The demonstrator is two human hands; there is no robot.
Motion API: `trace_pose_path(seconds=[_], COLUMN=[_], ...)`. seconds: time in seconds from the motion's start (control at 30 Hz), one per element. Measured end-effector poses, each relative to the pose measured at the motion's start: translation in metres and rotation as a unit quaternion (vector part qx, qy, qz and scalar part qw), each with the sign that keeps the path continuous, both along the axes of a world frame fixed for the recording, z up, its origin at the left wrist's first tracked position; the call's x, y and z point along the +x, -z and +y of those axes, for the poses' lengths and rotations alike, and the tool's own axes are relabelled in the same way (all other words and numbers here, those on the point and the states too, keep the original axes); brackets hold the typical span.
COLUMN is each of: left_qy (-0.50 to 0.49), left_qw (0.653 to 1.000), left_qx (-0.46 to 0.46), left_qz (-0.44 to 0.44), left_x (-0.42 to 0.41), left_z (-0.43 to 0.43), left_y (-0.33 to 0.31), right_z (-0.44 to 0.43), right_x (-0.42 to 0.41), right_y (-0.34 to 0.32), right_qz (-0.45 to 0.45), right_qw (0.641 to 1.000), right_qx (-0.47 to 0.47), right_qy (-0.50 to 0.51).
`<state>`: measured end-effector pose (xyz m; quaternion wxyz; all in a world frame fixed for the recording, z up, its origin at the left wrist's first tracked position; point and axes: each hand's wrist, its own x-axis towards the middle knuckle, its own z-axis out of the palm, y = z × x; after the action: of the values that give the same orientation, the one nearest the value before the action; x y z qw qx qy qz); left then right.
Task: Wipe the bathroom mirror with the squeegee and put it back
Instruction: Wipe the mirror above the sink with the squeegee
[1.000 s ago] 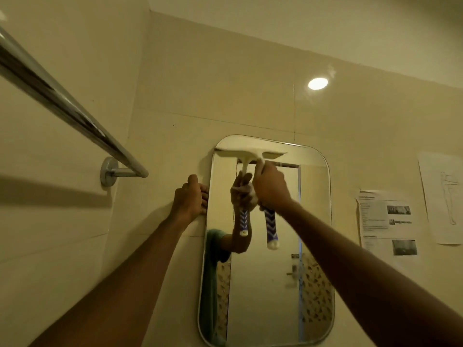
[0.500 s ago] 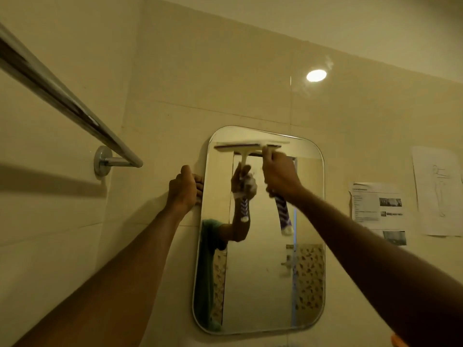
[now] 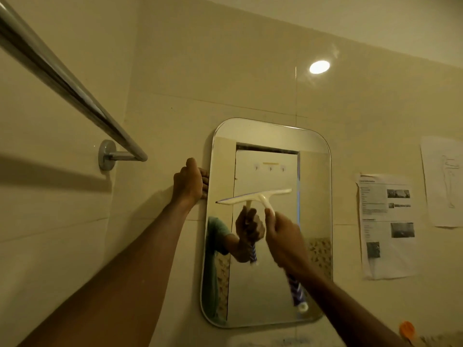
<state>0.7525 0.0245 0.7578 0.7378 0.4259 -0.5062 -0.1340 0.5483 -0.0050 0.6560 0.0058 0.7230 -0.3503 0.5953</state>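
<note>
A rounded rectangular mirror [image 3: 313,171] hangs on the tiled wall ahead. My right hand [image 3: 284,240] grips the handle of a white squeegee [image 3: 253,197], whose blade lies slightly tilted against the glass about a third of the way down. The blue-and-white striped end of the handle sticks out below my wrist. My left hand [image 3: 189,182] holds the mirror's left edge, fingers curled round its rim. The glass reflects my hand, the squeegee and a door behind me.
A chrome towel rail [image 3: 62,83] runs along the left wall, above my left arm. Printed sheets of paper [image 3: 387,225] are stuck to the tiles right of the mirror. An orange object [image 3: 407,329] shows at the bottom right.
The squeegee blade has slid down from the mirror's top edge to about a third of the way down, my right hand with it. My left hand stays on the mirror's edge.
</note>
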Motion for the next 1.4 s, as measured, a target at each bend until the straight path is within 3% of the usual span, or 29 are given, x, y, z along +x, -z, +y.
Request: trace_pose_path(seconds=[0.17,0.27,0.37,0.57,0.67,0.77,0.93,1.03,1.13,1.23,1.4], left_qy=[-0.09,-0.117,-0.109,-0.123,-0.114,-0.107,-0.119,-0.12,-0.115,-0.136,-0.155], left_qw=[0.992,0.986,0.988,0.985,0.988,0.989,0.987,0.988,0.989,0.986,0.985], left_qx=[-0.035,-0.038,-0.041,-0.041,-0.04,-0.038,-0.039,-0.039,-0.038,-0.04,-0.024], left_qz=[-0.082,-0.114,-0.099,-0.112,-0.094,-0.095,-0.099,-0.094,-0.087,-0.087,-0.075], left_x=[-0.01,-0.009,-0.008,-0.009,-0.009,-0.009,-0.009,-0.01,-0.011,-0.011,-0.011], left_z=[0.001,0.0,-0.002,-0.005,-0.003,0.0,-0.001,-0.001,-0.001,-0.003,-0.008], left_y=[0.004,0.005,0.004,0.006,0.005,0.005,0.004,0.005,0.004,0.004,0.005], right_z=[-0.006,-0.017,-0.031,-0.04,-0.025,-0.014,-0.001,-0.001,-0.014,-0.031,-0.051], right_x=[-0.037,-0.05,-0.047,-0.031,-0.038,-0.053,-0.076,-0.087,-0.098,-0.102,-0.1], right_y=[-0.14,-0.177,-0.152,-0.013,0.025,0.005,-0.106,-0.144,-0.139,-0.123,-0.037], right_qz=[-0.05,-0.054,-0.059,-0.101,-0.074,-0.035,-0.116,-0.115,-0.076,-0.04,-0.079], right_qw=[0.997,0.996,0.994,0.993,0.996,0.998,0.993,0.992,0.996,0.998,0.996], right_qx=[-0.031,-0.026,-0.049,-0.055,-0.036,0.008,0.034,0.008,-0.008,-0.029,-0.013], right_qy=[0.052,0.073,0.072,0.032,0.041,0.044,-0.011,-0.048,-0.05,0.037,0.043])
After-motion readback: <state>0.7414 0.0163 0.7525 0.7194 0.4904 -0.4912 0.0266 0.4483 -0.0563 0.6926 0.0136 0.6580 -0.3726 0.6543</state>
